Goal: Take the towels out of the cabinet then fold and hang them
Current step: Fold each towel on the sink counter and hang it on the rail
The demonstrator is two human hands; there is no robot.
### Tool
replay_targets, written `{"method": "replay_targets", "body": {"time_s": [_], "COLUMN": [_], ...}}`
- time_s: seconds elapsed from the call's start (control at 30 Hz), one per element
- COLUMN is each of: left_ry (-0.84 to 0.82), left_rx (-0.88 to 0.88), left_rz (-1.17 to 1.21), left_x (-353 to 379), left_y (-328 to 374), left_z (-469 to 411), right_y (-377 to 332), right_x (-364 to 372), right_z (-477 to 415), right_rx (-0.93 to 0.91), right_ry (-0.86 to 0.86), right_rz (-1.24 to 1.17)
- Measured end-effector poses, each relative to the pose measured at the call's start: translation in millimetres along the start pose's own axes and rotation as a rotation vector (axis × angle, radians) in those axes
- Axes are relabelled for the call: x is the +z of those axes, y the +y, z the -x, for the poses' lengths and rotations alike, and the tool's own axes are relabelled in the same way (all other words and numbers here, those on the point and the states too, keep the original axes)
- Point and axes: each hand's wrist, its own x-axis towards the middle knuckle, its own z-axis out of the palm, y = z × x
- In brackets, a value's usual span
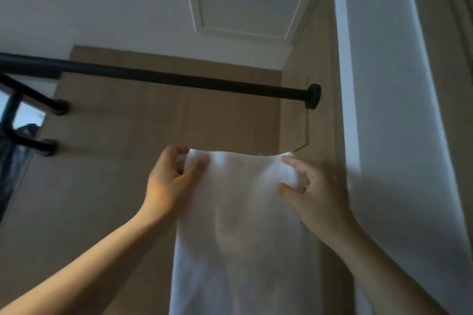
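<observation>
Hanging step in hand; left hand (169, 176) and right hand (311, 188) each pinch a top corner of the white cloth towel (238, 225), held below the black metal rail (163, 79); next move probably calls for lifting and draping over it.

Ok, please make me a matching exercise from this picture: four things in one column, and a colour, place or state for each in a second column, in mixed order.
1. towel
2. rod
3. left hand
4. right hand

a. black, crosses above the hands
b. pinches the towel's upper right corner
c. white, hangs down
d. pinches the towel's upper left corner

Pairs: 1-c, 2-a, 3-d, 4-b
</observation>
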Motion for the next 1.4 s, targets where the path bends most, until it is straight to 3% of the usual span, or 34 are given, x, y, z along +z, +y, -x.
{"method": "replay_targets", "body": {"time_s": [0.4, 0.47, 0.6, 0.67, 0.83, 0.97, 1.13, 1.4], "left_ry": [-0.007, -0.082, -0.396, -0.412, -0.205, -0.001, -0.080, -0.167], "left_rx": [0.099, 0.042, -0.169, -0.169, -0.057, 0.192, 0.540, 0.525], "left_rz": [-0.084, 0.028, 0.224, 0.234, 0.211, 0.010, -0.218, -0.228], "left_x": [-6, -7, -10, -12, -12, -10, -8, 11], "left_y": [23, 22, -3, -11, 2, 16, 19, 19], "left_z": [-37, -33, -5, -2, -28, -51, -80, -121], "right_y": [9, 7, 5, 4, -3, -12, -23, -26], "right_x": [18, 20, 28, 30, 33, 37, 37, 20], "right_z": [-46, -49, -51, -55, -66, -82, -104, -129], "right_rx": [-0.306, -0.322, -0.317, -0.300, -0.353, -0.402, -0.393, -0.314], "right_ry": [0.094, 0.107, 0.074, 0.039, 0.097, 0.154, 0.178, 0.132], "right_rz": [0.291, 0.309, 0.260, 0.256, 0.276, 0.385, 0.432, 0.481]}}
